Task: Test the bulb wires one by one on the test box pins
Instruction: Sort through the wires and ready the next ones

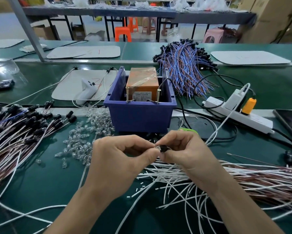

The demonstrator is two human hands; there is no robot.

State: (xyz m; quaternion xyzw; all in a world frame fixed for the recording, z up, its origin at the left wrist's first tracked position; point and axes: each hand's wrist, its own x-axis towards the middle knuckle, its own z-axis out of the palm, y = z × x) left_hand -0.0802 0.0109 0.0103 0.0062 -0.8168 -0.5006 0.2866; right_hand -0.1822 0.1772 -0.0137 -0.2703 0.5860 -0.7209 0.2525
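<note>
My left hand (118, 159) and my right hand (184, 152) meet in front of the blue test box (138, 114). Between their fingertips they pinch one small clear bulb (157, 147) seated in a black socket (163, 148); its wires run down under my right palm. Two upright screw pins (127, 95) (158, 96) stand at the box's front rim, before an orange unit (141, 80). Both hands are below the pins and apart from them. Loose clear bulbs (84, 141) lie scattered left of my hands. White and brown socket wires (226, 179) are heaped to the right.
A pile of wired black sockets (18, 129) lies at far left. Blue and brown wires (185, 68) are bundled behind the box. A white power strip (239, 114) with an orange plug sits at right, a phone (290, 122) beside it. A white handheld device (87, 92) rests on a grey mat.
</note>
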